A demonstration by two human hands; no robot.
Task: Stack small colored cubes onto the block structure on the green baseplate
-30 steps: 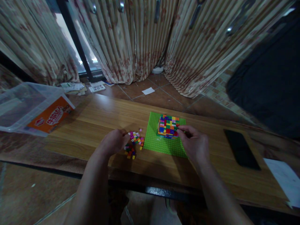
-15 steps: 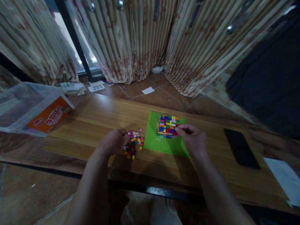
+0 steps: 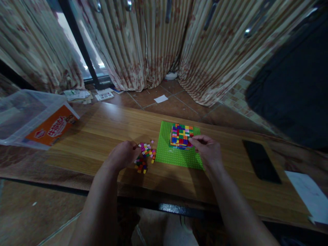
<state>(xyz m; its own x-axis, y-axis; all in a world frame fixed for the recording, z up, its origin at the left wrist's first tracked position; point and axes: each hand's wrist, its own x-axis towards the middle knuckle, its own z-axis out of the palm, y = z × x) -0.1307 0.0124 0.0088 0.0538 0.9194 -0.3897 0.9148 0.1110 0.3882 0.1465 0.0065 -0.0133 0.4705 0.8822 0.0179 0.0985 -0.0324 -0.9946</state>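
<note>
A block of many-coloured toy bricks point(image 3: 181, 135) stands on a green baseplate point(image 3: 164, 153). At its right front corner my right hand point(image 3: 206, 148) has thumb and forefinger pinched together, touching or almost touching the bricks. Whatever lies between those fingertips is too small to make out. My left hand point(image 3: 124, 153) is closed, fingers curled, beside a loose pile of small bricks point(image 3: 147, 150) left of the plate. Its fingertips are partly hidden, so what they hold does not show.
A clear plastic bin point(image 3: 38, 116) with an orange label stands at the table's left end. On the right lie a black phone-like slab point(image 3: 261, 160) and a white paper sheet point(image 3: 307, 196). Curtains point(image 3: 148, 51) hang behind the wooden table point(image 3: 102, 136).
The whole view has shifted slightly, with things now a little further left. Both hands keep nearly the same pose, the right still at the brick block and the left by the pile.
</note>
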